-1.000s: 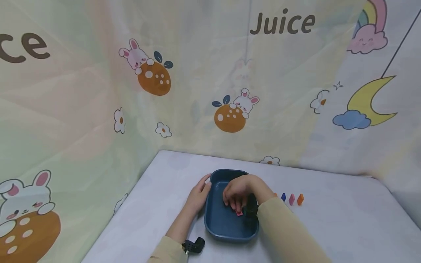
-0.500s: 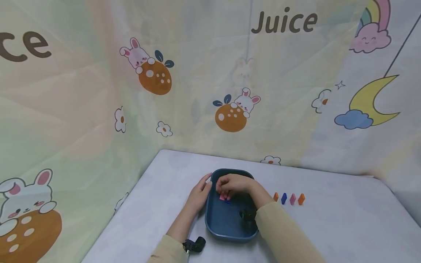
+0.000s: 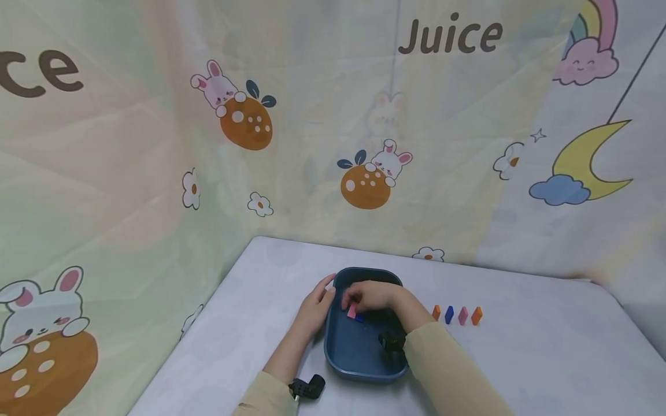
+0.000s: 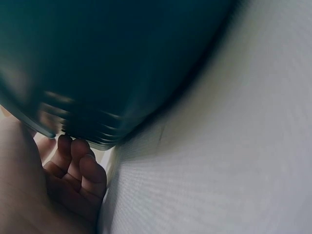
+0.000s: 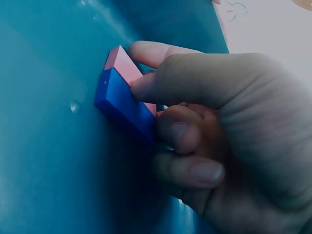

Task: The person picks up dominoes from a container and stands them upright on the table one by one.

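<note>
Closest to you, there's the black wrist camera (image 3: 308,387) on your left arm, just outside the near-left corner of the dark blue tray (image 3: 347,352). Then comes the tray's near half, bare floor under your right sleeve (image 3: 452,370).

Your right hand (image 3: 376,296) is the one to watch. It's down inside the tray toward the far-left corner, and honestly the gap is narrow: thumb and index pinch the pink block (image 5: 118,61), with the other fingers bent in underneath. The blue block (image 5: 124,105) sits snug along the pink one, looks like they touch. Their long axes run side by side, slanting in toward your palm in the right wrist view. From the thumb tip, blue is on the near side, and pink goes between thumb and index. Can't tell if pink rests on the tray floor.

Your left hand (image 3: 314,306) is farther from the blocks, on the tray's left side up by the far-left corner, thumb at the rim and fingers bent against the outer wall.

Off the tray's right edge, a row of four small blocks (image 3: 463,315) stands on the tabletop (image 3: 531,358). Past the tabletop's far edge hangs a printed cloth (image 3: 442,115).
</note>
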The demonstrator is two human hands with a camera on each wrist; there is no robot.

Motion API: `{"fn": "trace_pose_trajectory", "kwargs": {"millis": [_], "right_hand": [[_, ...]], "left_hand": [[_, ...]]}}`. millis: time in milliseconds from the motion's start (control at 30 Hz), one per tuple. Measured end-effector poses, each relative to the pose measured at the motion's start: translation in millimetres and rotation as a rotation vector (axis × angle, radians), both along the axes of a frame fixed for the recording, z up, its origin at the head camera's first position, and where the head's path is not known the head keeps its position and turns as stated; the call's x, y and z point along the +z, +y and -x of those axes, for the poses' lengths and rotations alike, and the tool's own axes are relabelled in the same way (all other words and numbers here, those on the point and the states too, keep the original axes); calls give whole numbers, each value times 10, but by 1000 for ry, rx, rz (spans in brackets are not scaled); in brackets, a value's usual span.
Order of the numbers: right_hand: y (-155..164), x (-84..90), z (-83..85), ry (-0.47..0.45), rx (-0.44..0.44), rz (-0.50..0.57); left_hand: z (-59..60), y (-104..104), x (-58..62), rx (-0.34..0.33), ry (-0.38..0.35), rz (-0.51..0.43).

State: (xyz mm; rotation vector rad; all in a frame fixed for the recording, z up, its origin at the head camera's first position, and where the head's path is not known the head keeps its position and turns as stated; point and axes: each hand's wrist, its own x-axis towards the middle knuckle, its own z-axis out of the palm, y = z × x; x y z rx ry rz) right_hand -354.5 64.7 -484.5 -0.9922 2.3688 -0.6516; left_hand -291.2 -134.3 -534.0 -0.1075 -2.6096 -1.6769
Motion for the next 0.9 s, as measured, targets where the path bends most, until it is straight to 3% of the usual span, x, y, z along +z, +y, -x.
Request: {"fn": "trace_pose_trajectory", "kwargs": {"millis": [533, 900], "right_hand": [[18, -21, -18, -73, -6, 43], [28, -32, -28, -140, -115, 161]], "left_hand": [[-8, 10, 1, 10, 7, -2], [-3, 8, -16, -3, 13, -19]]}}
